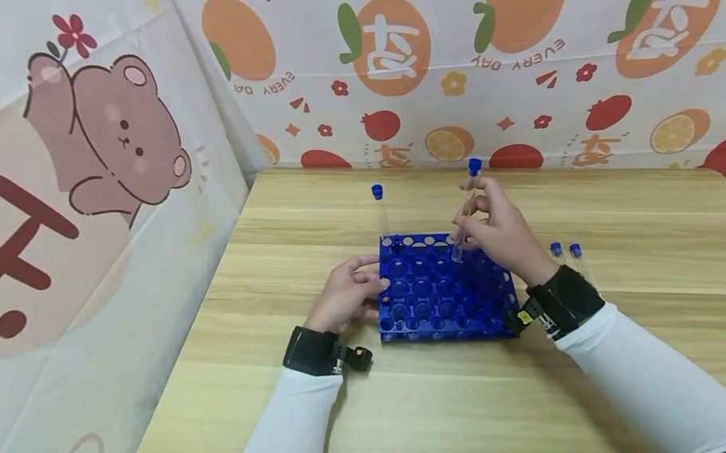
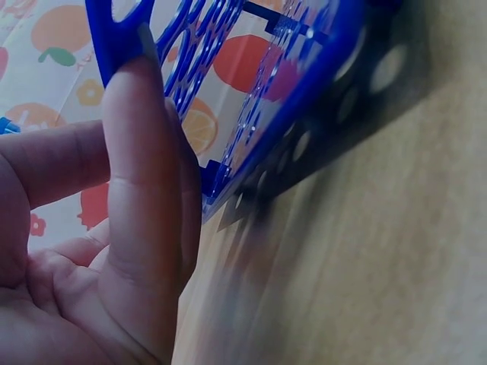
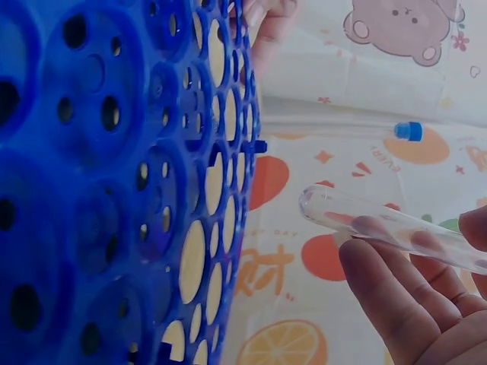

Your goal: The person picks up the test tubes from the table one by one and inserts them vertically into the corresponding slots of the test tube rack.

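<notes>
A blue test tube rack [image 1: 443,289] with rows of round holes stands on the table between the hands. My left hand [image 1: 348,294] grips its left side, and the left wrist view shows a finger [image 2: 144,175] against the edge of the upper plate. My right hand [image 1: 498,227] pinches a clear, blue-capped test tube [image 1: 463,237], tilted over the back part of the rack. In the right wrist view, the rounded end of this held tube [image 3: 327,205] is apart from the rack. Another blue-capped test tube [image 1: 381,215] stands upright in the rack's back left corner.
Two more blue-capped test tubes [image 1: 576,254] are to the right of the rack, partly hidden behind the right wrist. The wooden table [image 1: 675,260] meets a printed cloth [image 1: 516,102] at the back and another cloth [image 1: 100,346] on the left.
</notes>
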A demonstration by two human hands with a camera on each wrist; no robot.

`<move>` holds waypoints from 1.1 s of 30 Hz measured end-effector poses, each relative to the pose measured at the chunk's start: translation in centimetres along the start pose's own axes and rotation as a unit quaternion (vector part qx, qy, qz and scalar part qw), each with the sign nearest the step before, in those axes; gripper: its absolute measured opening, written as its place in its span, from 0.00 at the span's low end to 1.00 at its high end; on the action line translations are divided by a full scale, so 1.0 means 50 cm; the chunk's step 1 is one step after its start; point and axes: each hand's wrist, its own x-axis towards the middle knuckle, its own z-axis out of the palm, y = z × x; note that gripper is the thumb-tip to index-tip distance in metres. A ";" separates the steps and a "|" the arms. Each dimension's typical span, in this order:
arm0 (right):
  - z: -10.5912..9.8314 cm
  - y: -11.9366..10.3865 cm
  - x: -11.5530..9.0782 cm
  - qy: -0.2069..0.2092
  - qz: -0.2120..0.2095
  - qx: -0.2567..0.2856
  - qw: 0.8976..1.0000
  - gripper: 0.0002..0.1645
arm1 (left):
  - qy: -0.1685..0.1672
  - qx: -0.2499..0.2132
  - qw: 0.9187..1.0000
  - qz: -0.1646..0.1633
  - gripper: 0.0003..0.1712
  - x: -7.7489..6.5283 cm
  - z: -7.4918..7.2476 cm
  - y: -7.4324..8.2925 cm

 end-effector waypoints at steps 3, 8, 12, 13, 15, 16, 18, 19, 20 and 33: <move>0.004 -0.020 0.001 -0.006 -0.015 -0.009 1.000 0.26 | -0.003 -0.001 1.000 0.001 0.31 0.000 -0.003 0.003; 0.013 -0.039 0.018 -0.012 -0.031 -0.040 0.999 0.28 | -0.006 -0.006 1.000 -0.002 0.32 -0.002 -0.004 0.006; 0.020 -0.030 0.041 -0.007 -0.040 -0.063 0.997 0.29 | -0.005 -0.008 1.000 -0.003 0.32 -0.001 -0.004 0.006; 0.022 -0.031 0.046 -0.006 -0.043 -0.067 0.997 0.28 | -0.005 -0.009 1.000 -0.004 0.32 -0.001 -0.004 0.006; 0.027 -0.030 0.057 -0.006 -0.043 -0.074 0.996 0.27 | -0.004 -0.009 1.000 -0.004 0.32 -0.001 -0.004 0.005; 0.029 -0.029 0.063 -0.007 -0.043 -0.078 0.996 0.26 | -0.004 -0.010 1.000 -0.004 0.32 -0.001 -0.004 0.005; 0.035 -0.026 0.074 -0.010 -0.042 -0.088 0.995 0.23 | -0.004 -0.010 1.000 -0.004 0.32 -0.001 -0.004 0.004; 0.038 -0.024 0.079 -0.012 -0.040 -0.092 0.995 0.22 | -0.004 -0.011 1.000 -0.004 0.32 -0.001 -0.003 0.003; 0.041 -0.023 0.084 -0.014 -0.038 -0.097 0.994 0.21 | -0.005 -0.011 1.000 -0.003 0.32 -0.001 -0.003 0.003; 0.079 -0.008 0.111 -0.036 -0.014 -0.150 0.988 0.17 | -0.012 -0.018 1.000 -0.002 0.31 -0.004 -0.003 -0.002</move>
